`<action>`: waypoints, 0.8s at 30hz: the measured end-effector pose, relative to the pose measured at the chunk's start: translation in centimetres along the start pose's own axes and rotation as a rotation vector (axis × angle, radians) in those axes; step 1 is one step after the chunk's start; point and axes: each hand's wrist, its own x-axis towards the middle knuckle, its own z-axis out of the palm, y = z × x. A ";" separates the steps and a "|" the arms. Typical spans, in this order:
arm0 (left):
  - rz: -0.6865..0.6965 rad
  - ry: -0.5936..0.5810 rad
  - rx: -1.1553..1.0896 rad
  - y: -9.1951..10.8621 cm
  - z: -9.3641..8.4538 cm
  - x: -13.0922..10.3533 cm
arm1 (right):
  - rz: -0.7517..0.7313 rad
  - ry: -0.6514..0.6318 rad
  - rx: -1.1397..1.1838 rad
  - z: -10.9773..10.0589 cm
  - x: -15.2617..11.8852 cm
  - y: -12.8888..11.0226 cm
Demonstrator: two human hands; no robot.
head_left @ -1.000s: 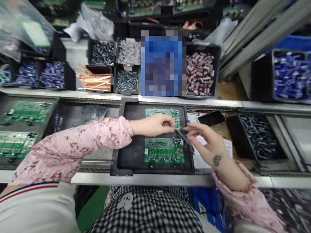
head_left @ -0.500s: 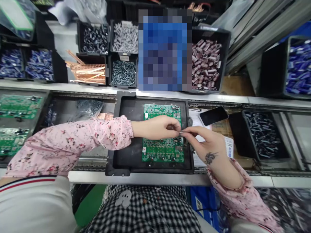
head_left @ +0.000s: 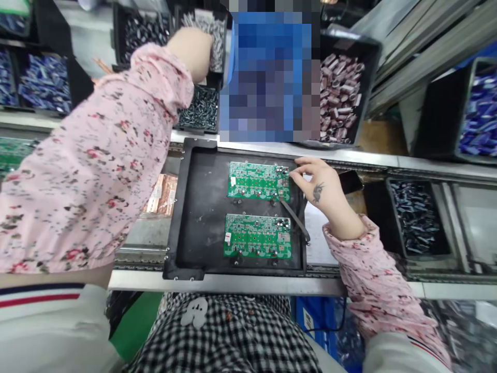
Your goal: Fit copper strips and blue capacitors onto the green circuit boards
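Note:
My left hand (head_left: pixel 195 54) reaches over the bin of small light-grey parts (head_left: pixel 218 46) at the back; its fingers are hidden behind the back of the hand. My right hand (head_left: pixel 316 181) is at the upper right corner of the far green circuit board (head_left: pixel 258 180). Its thumb and forefinger are pinched together beside the small black components there; whatever lies between them is too small to make out. A second green circuit board (head_left: pixel 256 235) lies nearer to me. Both boards sit in a black tray (head_left: pixel 202 207). A thin grey strip (head_left: pixel 295 220) slants across the tray's right edge.
Bins of dark parts (head_left: pixel 200 109), brown cylindrical parts (head_left: pixel 339 98) and blue parts (head_left: pixel 48 83) line the back. On the right stand a bin of dark pieces (head_left: pixel 415 215) and one of blue parts (head_left: pixel 479 124). A phone (head_left: pixel 350 181) lies beyond my right wrist.
My left hand has left my right hand over the tray and moved up and left to the grey parts bin. My right hand has shifted upward to the far board's corner.

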 end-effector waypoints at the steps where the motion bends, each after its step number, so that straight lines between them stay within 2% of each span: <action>1: -0.017 -0.006 0.050 0.0 0.2 -0.2 | 0.015 0.015 -0.003 0.1 0.0 -0.1; 6: -0.076 -0.048 0.179 0.3 0.2 -0.3 | 0.060 0.048 -0.001 0.4 0.0 -0.2; 10: -0.085 -0.062 0.151 -0.1 -0.3 0.1 | 0.077 0.047 0.010 0.4 0.0 -0.3; 14: -0.085 -0.037 0.088 -1.2 0.0 0.3 | 0.100 0.057 -0.005 0.5 0.1 -0.5; 18: -0.091 0.033 0.048 -1.4 0.6 -0.3 | 0.124 0.037 -0.037 0.3 0.1 -1.0; 24: -0.047 0.225 -0.091 -1.9 0.6 -1.0 | 0.137 0.020 -0.139 0.2 0.2 -1.9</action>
